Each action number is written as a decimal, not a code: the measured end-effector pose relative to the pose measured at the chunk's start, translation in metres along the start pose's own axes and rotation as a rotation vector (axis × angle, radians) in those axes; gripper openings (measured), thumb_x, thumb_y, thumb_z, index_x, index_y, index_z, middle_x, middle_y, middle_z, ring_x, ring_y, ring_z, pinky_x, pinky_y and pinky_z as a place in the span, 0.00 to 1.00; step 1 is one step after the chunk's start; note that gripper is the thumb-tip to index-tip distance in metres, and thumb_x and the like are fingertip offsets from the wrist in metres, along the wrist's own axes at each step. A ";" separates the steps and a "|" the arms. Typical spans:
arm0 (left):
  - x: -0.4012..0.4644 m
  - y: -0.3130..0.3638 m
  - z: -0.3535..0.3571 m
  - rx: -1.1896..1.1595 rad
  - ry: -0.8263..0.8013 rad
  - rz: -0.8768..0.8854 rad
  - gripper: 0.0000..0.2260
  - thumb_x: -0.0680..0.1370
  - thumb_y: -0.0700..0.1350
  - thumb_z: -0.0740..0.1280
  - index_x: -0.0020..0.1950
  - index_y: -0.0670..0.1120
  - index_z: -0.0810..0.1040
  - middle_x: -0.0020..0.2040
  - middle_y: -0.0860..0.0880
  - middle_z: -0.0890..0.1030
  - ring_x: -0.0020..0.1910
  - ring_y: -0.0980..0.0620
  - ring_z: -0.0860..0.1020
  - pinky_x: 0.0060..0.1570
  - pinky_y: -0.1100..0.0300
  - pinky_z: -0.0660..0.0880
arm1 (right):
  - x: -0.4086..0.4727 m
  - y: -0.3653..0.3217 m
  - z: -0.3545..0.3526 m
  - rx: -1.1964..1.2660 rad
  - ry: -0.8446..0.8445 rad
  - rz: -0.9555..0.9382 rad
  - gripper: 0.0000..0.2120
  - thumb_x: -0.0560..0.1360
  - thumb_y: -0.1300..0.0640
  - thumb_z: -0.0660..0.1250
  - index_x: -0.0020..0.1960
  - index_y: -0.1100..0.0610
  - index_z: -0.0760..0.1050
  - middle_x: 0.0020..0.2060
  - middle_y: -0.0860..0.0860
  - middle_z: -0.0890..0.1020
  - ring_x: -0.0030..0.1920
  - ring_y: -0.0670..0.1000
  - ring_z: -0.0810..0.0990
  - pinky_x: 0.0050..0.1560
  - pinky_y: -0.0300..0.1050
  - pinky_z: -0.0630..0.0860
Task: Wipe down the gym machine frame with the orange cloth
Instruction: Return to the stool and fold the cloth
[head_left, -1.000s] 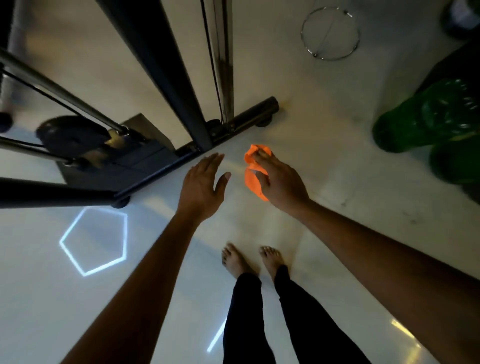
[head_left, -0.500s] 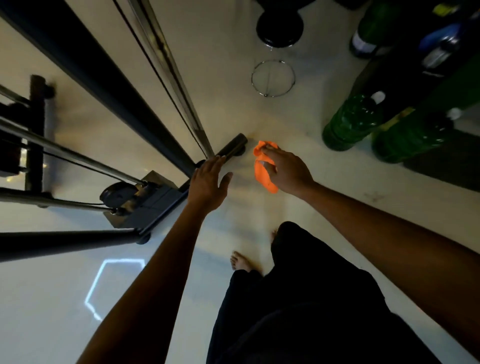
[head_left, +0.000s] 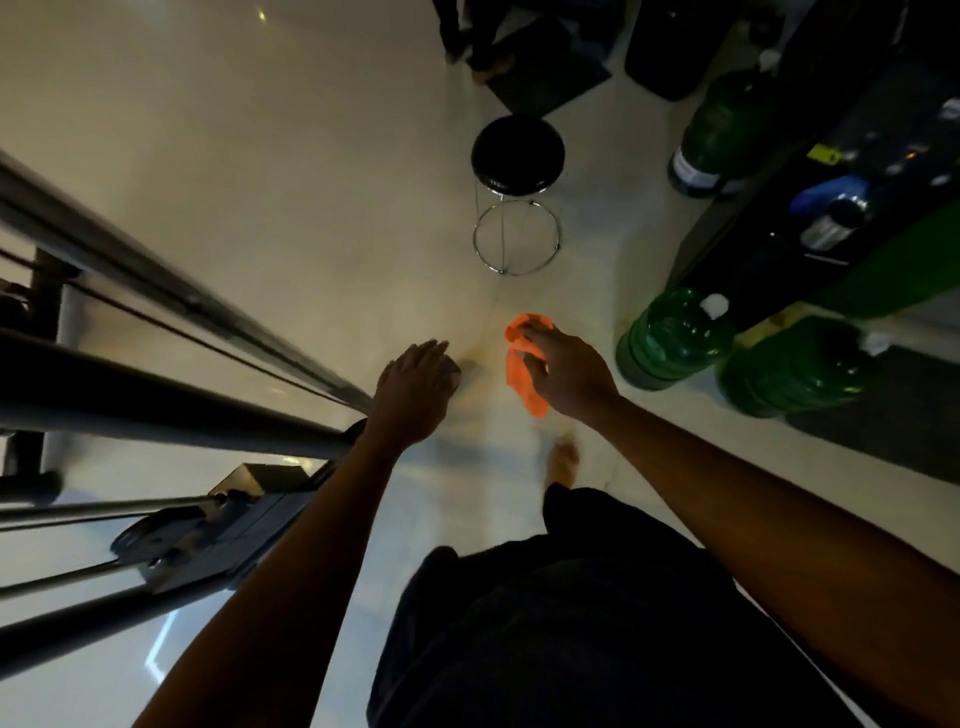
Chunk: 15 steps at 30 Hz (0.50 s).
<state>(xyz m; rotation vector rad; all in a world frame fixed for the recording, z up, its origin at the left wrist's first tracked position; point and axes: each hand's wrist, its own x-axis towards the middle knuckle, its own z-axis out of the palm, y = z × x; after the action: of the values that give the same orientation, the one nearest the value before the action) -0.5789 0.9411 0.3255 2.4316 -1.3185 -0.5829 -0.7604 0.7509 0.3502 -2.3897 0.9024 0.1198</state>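
My right hand (head_left: 569, 376) grips the bunched orange cloth (head_left: 524, 366), which hangs in the air above the pale floor, clear of the machine. My left hand (head_left: 413, 387) is stretched out flat with relaxed fingers, just right of where the machine's bars meet. The gym machine frame (head_left: 171, 410) fills the left side: a thick dark bar, a chrome guide rod (head_left: 156, 283) with a thin cable beside it, and a dark base with a pulley block (head_left: 208, 530) low on the left. Neither hand touches the frame.
A black round stool with a chrome foot ring (head_left: 517, 197) stands ahead. Large green water bottles (head_left: 672, 338) and a dark counter line the right side. One bare foot (head_left: 563, 460) shows on the floor below my hands, above my dark trousers.
The view has tilted up and forward, so the stool and more bottles come into sight. Both hands stay outstretched, the cloth still in my right hand. My legs have moved as in a step.
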 end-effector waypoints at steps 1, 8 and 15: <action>0.020 0.009 -0.001 0.007 0.008 -0.001 0.25 0.87 0.54 0.65 0.82 0.45 0.71 0.80 0.42 0.73 0.78 0.39 0.71 0.73 0.37 0.71 | 0.018 0.009 -0.014 0.000 0.001 -0.004 0.23 0.86 0.51 0.64 0.81 0.48 0.73 0.76 0.53 0.78 0.69 0.62 0.80 0.66 0.54 0.75; 0.159 0.044 -0.010 -0.019 0.028 -0.010 0.28 0.86 0.60 0.62 0.84 0.51 0.68 0.81 0.46 0.72 0.81 0.42 0.68 0.77 0.40 0.68 | 0.140 0.054 -0.097 -0.009 -0.002 -0.020 0.23 0.87 0.51 0.63 0.81 0.48 0.72 0.76 0.53 0.77 0.69 0.61 0.78 0.65 0.52 0.74; 0.299 0.023 -0.038 0.013 0.001 -0.035 0.28 0.87 0.60 0.60 0.86 0.51 0.63 0.84 0.47 0.67 0.84 0.43 0.63 0.81 0.41 0.62 | 0.278 0.065 -0.134 -0.026 -0.028 -0.031 0.22 0.88 0.51 0.63 0.81 0.48 0.71 0.75 0.53 0.78 0.70 0.61 0.79 0.66 0.53 0.76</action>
<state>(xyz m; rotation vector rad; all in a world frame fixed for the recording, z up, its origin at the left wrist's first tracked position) -0.4298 0.6787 0.3090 2.4694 -1.2860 -0.5842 -0.6039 0.4774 0.3535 -2.4183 0.8556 0.1538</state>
